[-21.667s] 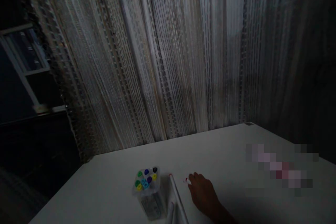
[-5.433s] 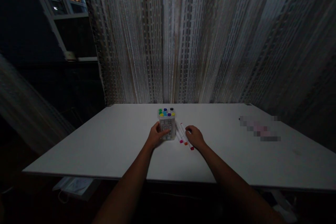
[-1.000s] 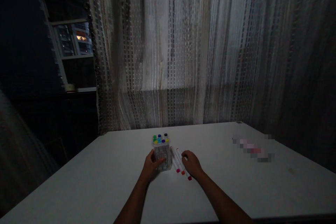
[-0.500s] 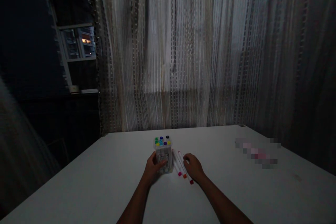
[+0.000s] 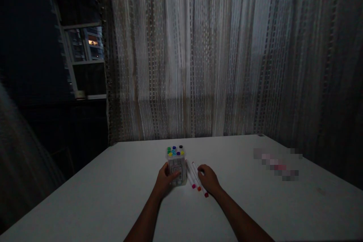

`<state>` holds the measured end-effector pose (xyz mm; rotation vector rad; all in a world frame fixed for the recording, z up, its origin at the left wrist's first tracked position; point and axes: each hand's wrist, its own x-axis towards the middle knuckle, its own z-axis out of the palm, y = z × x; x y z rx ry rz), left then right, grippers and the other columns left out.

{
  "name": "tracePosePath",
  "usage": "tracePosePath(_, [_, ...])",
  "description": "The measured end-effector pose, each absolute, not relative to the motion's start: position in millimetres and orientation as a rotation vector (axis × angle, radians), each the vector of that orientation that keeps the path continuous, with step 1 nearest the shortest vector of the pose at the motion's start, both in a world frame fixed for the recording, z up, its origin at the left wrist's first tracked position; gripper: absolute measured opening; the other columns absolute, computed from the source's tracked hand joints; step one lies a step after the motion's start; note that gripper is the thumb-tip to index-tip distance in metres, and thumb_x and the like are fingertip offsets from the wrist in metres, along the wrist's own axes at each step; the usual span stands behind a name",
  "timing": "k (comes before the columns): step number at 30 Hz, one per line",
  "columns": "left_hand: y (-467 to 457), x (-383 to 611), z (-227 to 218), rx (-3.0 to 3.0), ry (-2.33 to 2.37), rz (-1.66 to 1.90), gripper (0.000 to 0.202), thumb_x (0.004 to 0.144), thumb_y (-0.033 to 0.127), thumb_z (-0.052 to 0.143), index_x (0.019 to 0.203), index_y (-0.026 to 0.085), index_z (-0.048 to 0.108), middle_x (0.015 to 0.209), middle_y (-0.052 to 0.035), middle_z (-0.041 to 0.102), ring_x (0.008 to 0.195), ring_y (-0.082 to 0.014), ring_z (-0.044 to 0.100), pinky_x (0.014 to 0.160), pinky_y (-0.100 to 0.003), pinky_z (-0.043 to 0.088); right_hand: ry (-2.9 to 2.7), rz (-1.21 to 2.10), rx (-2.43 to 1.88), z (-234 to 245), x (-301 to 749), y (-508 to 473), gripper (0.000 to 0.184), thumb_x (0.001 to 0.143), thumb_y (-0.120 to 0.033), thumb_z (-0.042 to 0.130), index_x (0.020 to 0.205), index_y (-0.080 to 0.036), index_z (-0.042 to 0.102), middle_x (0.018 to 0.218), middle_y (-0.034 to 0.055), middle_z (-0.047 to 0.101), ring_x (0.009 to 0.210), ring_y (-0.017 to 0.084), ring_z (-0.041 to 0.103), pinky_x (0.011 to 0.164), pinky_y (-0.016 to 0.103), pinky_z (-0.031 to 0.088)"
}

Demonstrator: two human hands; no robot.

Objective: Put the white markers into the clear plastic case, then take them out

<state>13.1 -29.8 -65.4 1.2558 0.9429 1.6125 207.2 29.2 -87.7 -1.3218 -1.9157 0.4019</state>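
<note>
A clear plastic box of markers [image 5: 176, 165] stands on the white table [image 5: 113, 200], its caps showing green, blue, purple, yellow and black. My left hand [image 5: 165, 180] lies against the box's front left side, fingers wrapped onto it. To its right, three loose white markers with pink, orange and red caps [image 5: 195, 178] lie slanted side by side. My right hand [image 5: 208, 178] rests beside them, its curled fingers over or touching the red-capped marker [image 5: 200, 177]. The hand hides part of that barrel.
A pixelated patch [image 5: 278, 164] covers something on the table's right side. A long string curtain [image 5: 193, 64] hangs behind the table's far edge. A dark window [image 5: 83, 60] is at the left. The table's edges run off to both sides.
Over the last second the hands, box and markers keep their places. Only the view shifts slightly. In the oldest frame, my hand was reaching near a marker, away from the box.
</note>
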Motion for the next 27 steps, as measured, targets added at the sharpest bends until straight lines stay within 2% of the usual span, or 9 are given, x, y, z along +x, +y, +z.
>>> tracePosePath(27, [-31.2, 14.6, -64.6, 1.271, 0.960, 1.618, 0.049, 0.052, 0.031, 0.080, 0.093, 0.012, 0.059, 0.091, -0.0116, 0.068, 0.085, -0.0275, 0.063, 0.076, -0.038, 0.050, -1.910, 0.399, -1.322, -86.6, 208.0, 28.1, 0.018, 0.070, -0.013, 0.043, 0.078, -0.018, 0.059, 0.085, 0.0046, 0.062, 0.085, 0.015, 0.057, 0.076, 0.023, 0.040])
